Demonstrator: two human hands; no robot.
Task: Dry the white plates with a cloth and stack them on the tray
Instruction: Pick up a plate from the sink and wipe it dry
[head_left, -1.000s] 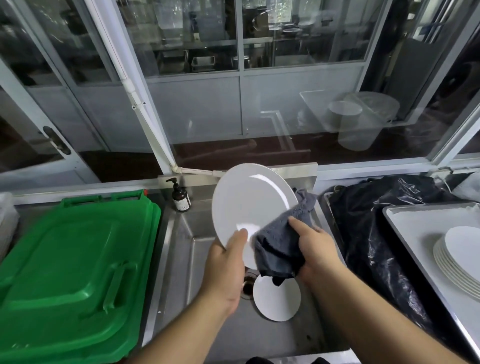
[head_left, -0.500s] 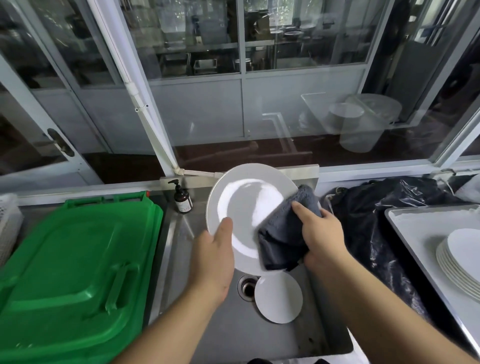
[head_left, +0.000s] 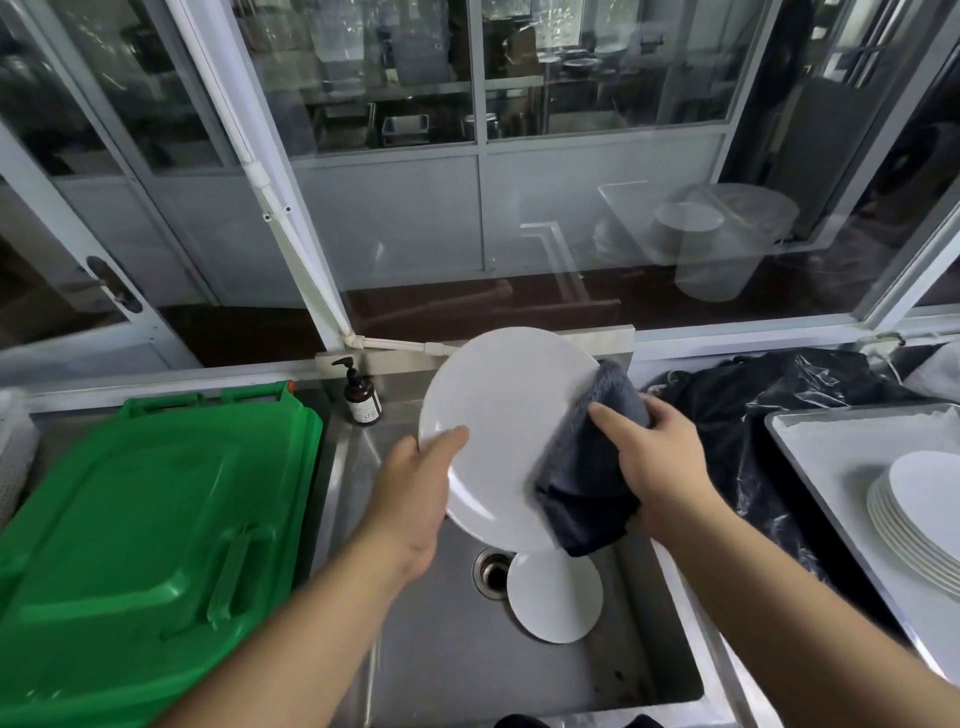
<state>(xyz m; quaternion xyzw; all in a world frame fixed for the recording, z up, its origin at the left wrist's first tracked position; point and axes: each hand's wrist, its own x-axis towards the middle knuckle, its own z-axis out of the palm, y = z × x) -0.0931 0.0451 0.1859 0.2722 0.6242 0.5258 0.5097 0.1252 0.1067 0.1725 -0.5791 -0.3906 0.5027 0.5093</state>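
I hold a white plate (head_left: 506, 421) tilted upright over the steel sink (head_left: 452, 670). My left hand (head_left: 413, 499) grips its left rim, thumb on the face. My right hand (head_left: 657, 467) clutches a dark grey cloth (head_left: 584, 488) wrapped over the plate's right edge. A second white plate (head_left: 555, 597) lies in the sink beside the drain (head_left: 491, 571). A stack of several white plates (head_left: 919, 514) rests on the grey tray (head_left: 841, 447) at the right.
A green plastic bin lid (head_left: 140, 551) covers the counter on the left. A brown pump bottle (head_left: 362, 397) stands at the sink's back left corner. A black plastic bag (head_left: 769, 415) lies between sink and tray. Glass windows rise behind.
My right hand has slid the cloth up along the plate's right edge. My left hand has shifted higher up the left rim, and the plate has turned slightly.
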